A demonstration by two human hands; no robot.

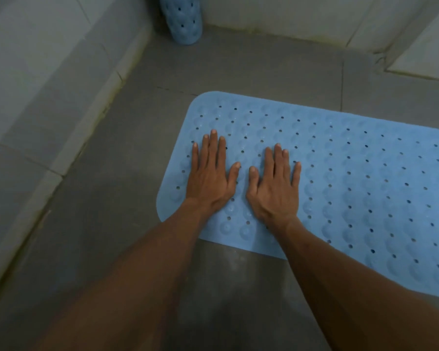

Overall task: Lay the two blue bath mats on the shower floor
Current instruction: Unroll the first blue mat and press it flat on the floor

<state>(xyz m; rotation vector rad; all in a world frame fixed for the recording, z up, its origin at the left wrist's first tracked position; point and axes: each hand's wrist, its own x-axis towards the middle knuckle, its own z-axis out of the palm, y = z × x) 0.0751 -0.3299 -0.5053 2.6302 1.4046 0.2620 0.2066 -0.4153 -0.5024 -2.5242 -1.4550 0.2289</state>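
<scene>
One blue bath mat [352,178] with rows of small holes lies flat on the grey shower floor [127,158], running off the right edge of the view. My left hand [211,173] and my right hand [274,183] rest palm down on its left end, side by side, fingers spread and holding nothing. A second blue bath mat [181,19] stands rolled up and upright in the far corner, touching the wall.
Tiled walls [43,79] close in on the left and at the back. A raised pale ledge [426,57] sits at the upper right. Bare grey floor shows left of the flat mat and between it and the rolled mat.
</scene>
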